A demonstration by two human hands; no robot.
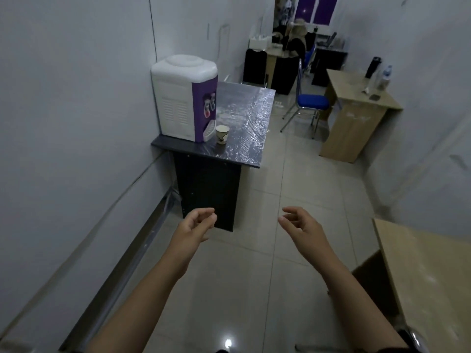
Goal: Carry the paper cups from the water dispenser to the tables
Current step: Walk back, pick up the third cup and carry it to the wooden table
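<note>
One paper cup point(222, 134) stands upright on a dark plastic-wrapped table point(244, 138), just right of the drip tray of a white and purple water dispenser point(184, 98). My left hand point(197, 225) and my right hand point(299, 225) are held out in front of me over the floor, short of that table. Both hands hold nothing and their fingers are loosely curled and apart. A light wooden table point(356, 103) stands further off on the right, and the corner of another wooden table point(428, 271) lies close at my right.
A blue chair point(309, 104) stands between the dark table and the far wooden table, which bears a black flask point(372, 67) and a water bottle point(384, 77). The white wall runs along my left. A seated person is at desks at the back. Tiled floor stretches ahead.
</note>
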